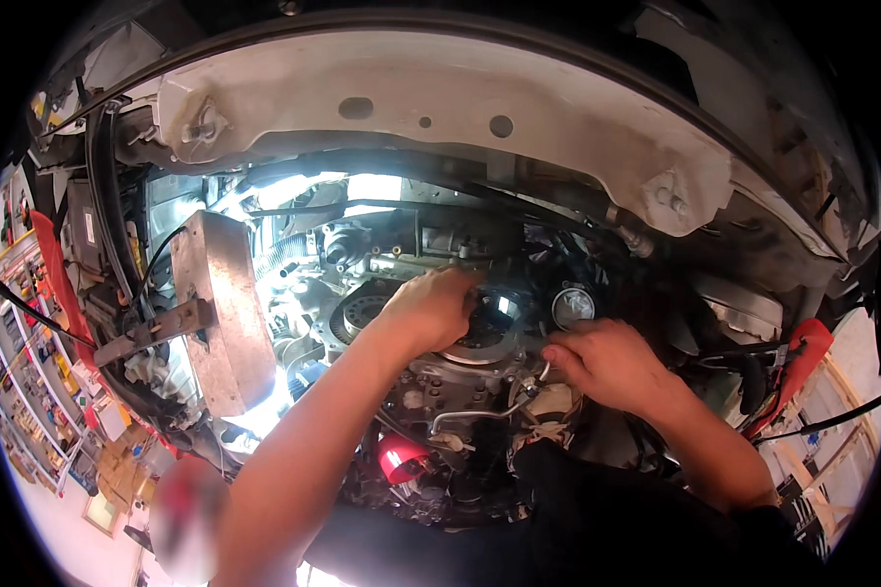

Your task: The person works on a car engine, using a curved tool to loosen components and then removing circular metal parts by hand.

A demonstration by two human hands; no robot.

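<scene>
I lean over a vehicle's engine bay with both hands among the metal parts. My left hand (431,311) is curled over a round metal ring (478,354) with a dark centre; its fingertips are hidden, and what they hold cannot be made out. To the right, my right hand (607,364) is closed, fingers bent inward beside a thin bent metal pipe (475,415). Whatever is in that grip is hidden. Just above this hand sits a pale round piece with a bright rim (573,305). A toothed disc (360,311) shows left of my left hand.
A long pale metal panel (440,93) arches across the far side. At left, a rusty rectangular metal beam (227,313) stands close to my left forearm. Below the hands is a red rounded part (401,458). Shelves with small goods (34,377) line the far left.
</scene>
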